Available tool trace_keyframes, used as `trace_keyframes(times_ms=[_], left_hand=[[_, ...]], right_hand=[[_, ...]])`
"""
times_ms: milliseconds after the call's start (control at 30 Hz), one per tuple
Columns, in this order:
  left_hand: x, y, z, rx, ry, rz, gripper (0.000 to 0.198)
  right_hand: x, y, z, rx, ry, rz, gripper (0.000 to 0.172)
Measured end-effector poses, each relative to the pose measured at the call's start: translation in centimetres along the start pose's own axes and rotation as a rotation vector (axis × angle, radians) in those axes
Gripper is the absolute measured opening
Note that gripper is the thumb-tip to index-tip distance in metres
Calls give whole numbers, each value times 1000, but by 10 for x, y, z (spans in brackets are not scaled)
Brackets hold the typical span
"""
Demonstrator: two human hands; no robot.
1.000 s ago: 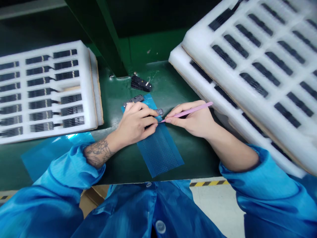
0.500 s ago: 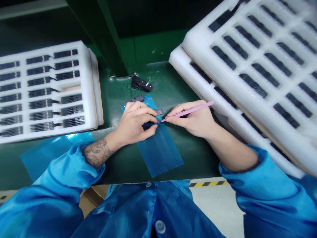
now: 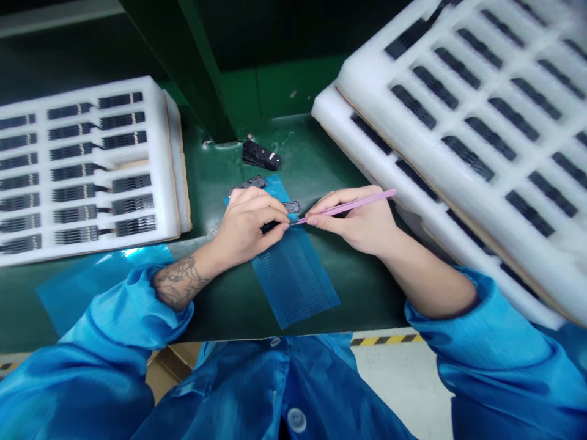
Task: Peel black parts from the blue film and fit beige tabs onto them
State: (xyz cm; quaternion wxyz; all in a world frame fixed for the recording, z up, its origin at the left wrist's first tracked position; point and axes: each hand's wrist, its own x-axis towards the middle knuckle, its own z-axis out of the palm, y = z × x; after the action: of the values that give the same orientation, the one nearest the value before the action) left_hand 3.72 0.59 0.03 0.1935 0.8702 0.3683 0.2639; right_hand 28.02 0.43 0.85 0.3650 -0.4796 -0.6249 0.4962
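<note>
Clearly, foam trays flank the bench (image 3: 302,143). The left tray (image 3: 157,137) holds bundles of thin black parts (image 3: 73,194) in rows of slots, with one slot showing its tan floor. On the other side, the upper right tray (image 3: 367,73) sits over the lower right tray (image 3: 331,110), both carrying dark pieces (image 3: 472,157) in slots.

Between them, both forearms angle inward to meet over the blue film (image 3: 298,284). The left hand (image 3: 252,221) lies palm down across it, thumb and forefinger drawn close; a dark bit shows between them, but whether it is pinched cannot be told. Just beyond those fingertips lies a grey part (image 3: 292,207). The right hand (image 3: 358,217) pinches a pink tool (image 3: 351,206) like a pen, its fine tip beside the left fingertips, above the film. Farther back rests a black stack (image 3: 261,155).
</note>
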Motion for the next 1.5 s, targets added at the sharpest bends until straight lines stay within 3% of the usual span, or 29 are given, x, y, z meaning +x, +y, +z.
trace_keyframes(times_ms=[1033, 1267, 1500], left_hand=[[0, -1, 0, 32, -37, 3, 10], [-3, 0, 2, 169, 64, 39, 9], [-6, -4, 10, 194, 36, 92, 14]], right_hand=[[1, -1, 1, 11, 10, 1, 29], [4, 1, -3, 25, 213, 111, 22], [6, 1, 7, 12, 248, 116, 14]])
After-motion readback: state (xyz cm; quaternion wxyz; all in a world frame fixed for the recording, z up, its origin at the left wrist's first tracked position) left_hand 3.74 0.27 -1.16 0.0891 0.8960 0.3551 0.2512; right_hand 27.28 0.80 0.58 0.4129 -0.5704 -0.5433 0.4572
